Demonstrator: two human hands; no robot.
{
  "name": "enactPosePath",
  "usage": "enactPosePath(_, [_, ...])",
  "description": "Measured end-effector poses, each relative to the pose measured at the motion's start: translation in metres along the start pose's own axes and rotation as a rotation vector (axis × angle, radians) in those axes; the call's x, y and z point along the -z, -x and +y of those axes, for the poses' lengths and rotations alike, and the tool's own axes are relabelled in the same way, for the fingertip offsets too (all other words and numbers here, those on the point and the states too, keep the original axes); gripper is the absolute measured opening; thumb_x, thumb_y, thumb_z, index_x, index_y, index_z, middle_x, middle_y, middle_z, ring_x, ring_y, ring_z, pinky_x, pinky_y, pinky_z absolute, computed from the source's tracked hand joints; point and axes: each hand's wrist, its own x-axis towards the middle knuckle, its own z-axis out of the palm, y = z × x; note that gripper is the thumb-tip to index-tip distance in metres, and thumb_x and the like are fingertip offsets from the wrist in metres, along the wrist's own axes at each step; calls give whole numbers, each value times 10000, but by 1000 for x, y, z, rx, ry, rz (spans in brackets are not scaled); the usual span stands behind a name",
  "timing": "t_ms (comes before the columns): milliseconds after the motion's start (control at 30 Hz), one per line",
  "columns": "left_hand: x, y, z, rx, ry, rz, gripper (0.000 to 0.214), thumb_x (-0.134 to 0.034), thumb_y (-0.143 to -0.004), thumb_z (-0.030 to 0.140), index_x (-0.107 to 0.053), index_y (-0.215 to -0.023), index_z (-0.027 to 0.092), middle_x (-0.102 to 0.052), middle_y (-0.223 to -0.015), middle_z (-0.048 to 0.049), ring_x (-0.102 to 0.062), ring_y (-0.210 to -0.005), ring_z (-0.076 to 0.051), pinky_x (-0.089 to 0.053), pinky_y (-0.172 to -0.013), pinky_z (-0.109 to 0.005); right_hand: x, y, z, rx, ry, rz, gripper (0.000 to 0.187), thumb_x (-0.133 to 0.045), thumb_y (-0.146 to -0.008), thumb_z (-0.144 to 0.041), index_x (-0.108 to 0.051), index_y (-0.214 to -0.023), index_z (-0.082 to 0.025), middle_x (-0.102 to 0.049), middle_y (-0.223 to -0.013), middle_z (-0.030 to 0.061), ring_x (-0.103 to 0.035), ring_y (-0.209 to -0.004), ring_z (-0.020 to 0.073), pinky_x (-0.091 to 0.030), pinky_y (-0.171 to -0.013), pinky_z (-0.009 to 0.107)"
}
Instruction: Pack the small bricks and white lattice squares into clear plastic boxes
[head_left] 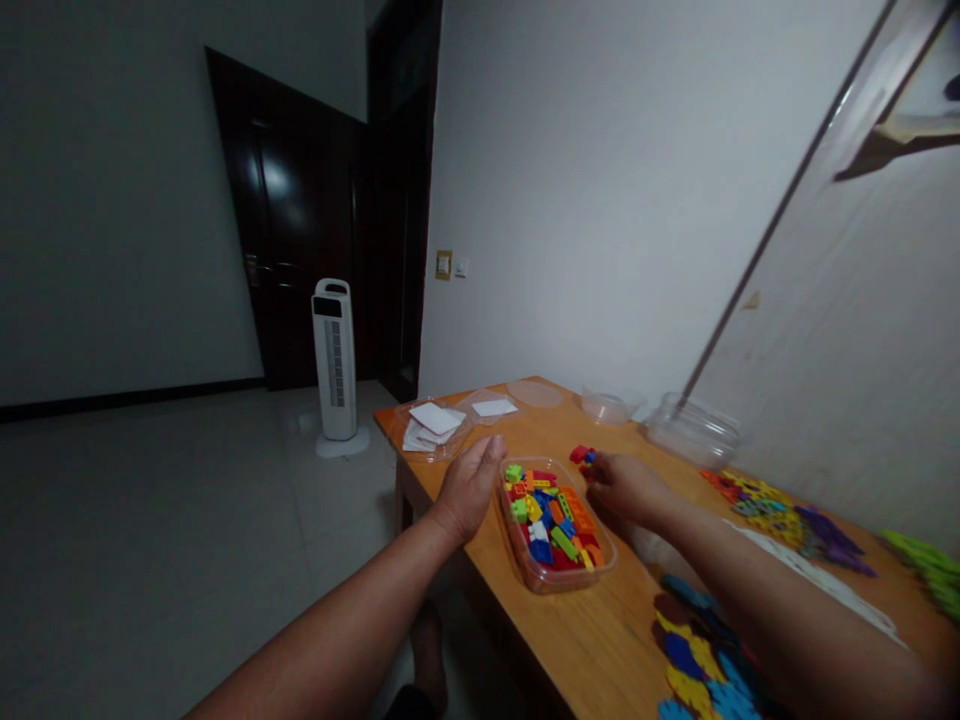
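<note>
From my end of the feed, I centre on the small cluster of red and blue plastic toy bricks (581, 456) at the fingertips of my right hand (624, 490), just past the tub's right side, over the wooden tabletop. The fingers are drawn in narrow there, but blur and angle keep me from telling whether they pinch the bricks or only touch them, or whether the bricks rest on the wood.

Next to this stands the clear plastic, round-cornered rectangular tub (556, 581), filled with mixed bricks (556, 512) in red, yellow, green, blue, orange and white. My left hand (466, 492) is at its left side, thumb up; its fingers are hidden, so I cannot tell whether it grips the wall.

I judge the step in hand to be handling small bricks beside the tub. The next move calls for a light, precise fingertip pinch and a steady tub, with the right wrist kept clear of the rim.

Farther out on the orange-brown wooden table (589, 640) lie blue and yellow flat plastic pieces (694, 655) near my right forearm, white rectangular cards (436, 418) at the far left, and a shallow, clear round bowl (606, 407) by the wall.
</note>
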Motion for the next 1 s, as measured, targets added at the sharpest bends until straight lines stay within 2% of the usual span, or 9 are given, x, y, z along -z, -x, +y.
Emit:
enactPosePath(167, [-2, -1, -5, 9, 4, 2, 591, -314, -954, 631, -648, -1072, 159, -694, -1006, -92, -638, -1004, -228, -461, -948, -374, 18, 19, -6, -38, -321, -34, 57, -603, -755, -236, -570, -738, -192, -653, -733, 34, -566, -667, 149, -365, -577, 252])
enactPosePath(267, [-2, -1, -7, 3, 4, -2, 585, -318, -953, 631, -646, -1074, 161, -689, -1002, -89, -634, -992, -226, -462, -938, -376, 37, 40, -19, 35, -697, -156, 119, -589, -787, -317, -566, -799, -201, -635, -733, 2, -550, -633, 121, -378, -561, 231])
enactPosePath(367, [-1, -1, -7, 0, 7, -6, 587, -316, -952, 634, -645, -1073, 163, -687, -989, -87, -631, -978, -225, -468, -921, -372, 50, 50, -26, 51, -831, -210, 199, -617, -773, -377, -592, -878, -209, -637, -739, -9, -535, -602, 109, -357, -531, 222])
enactPosePath(500, [-1, -1, -6, 1, 7, 0, 587, -316, -952, 633, -646, -1067, 161, -687, -993, -87, -629, -971, -223, -465, -925, -369, 42, 35, -12, 50, -733, -95, 161, -576, -800, -359, -572, -796, -198, -665, -735, 27, -587, -658, 140, -408, -588, 248])
enactPosePath(600, [-1, 0, -5, 12, 8, -8, 588, -319, -951, 634, -645, -1065, 157, -690, -1001, -92, -627, -983, -225, -461, -935, -370, 21, 16, 4, -20, -456, -42, 103, -581, -794, -284, -581, -735, -200, -684, -738, 47, -620, -717, 171, -416, -625, 265])
enactPosePath(700, [0, 0, -4, 28, 18, -14, 586, -319, -954, 629, -638, -1085, 156, -693, -1016, -95, -624, -995, -224, -457, -944, -370, 1, 6, 12, -43, -163, -30, 75, -620, -769, -257, -613, -722, -200, -686, -762, 45, -608, -731, 180, -389, -629, 271])
enactPosePath(800, [0, 1, -4, 30, 27, -14, 588, -323, -951, 634, -636, -1096, 157, -690, -1023, -91, -626, -984, -221, -464, -931, -364, -4, 6, 11, -40, -44, -61, 114, -621, -780, -277, -612, -697, -199, -655, -724, 37, -575, -677, 168, -344, -582, 268])
enactPosePath(900, [-1, 0, -3, 26, 12, -15, 593, -319, -948, 640, -643, -1065, 157, -689, -1012, -88, -628, -983, -223, -467, -924, -360, 6, 16, 2, -80, -153, -87, 216, -631, -785, -344, -558, -641, -200, -588, -636, 24, -522, -608, 149, -315, -532, 262])
enactPosePath(1000, [-1, 0, -2, 17, -4, -5, 590, -312, -951, 638, -643, -1048, 159, -685, -1001, -83, -627, -985, -221, -462, -930, -358, 28, 34, -14, -54, -538, -166, 279, -589, -822, -445, -544, -691, -202, -548, -617, 0, -491, -575, 124, -335, -514, 238])
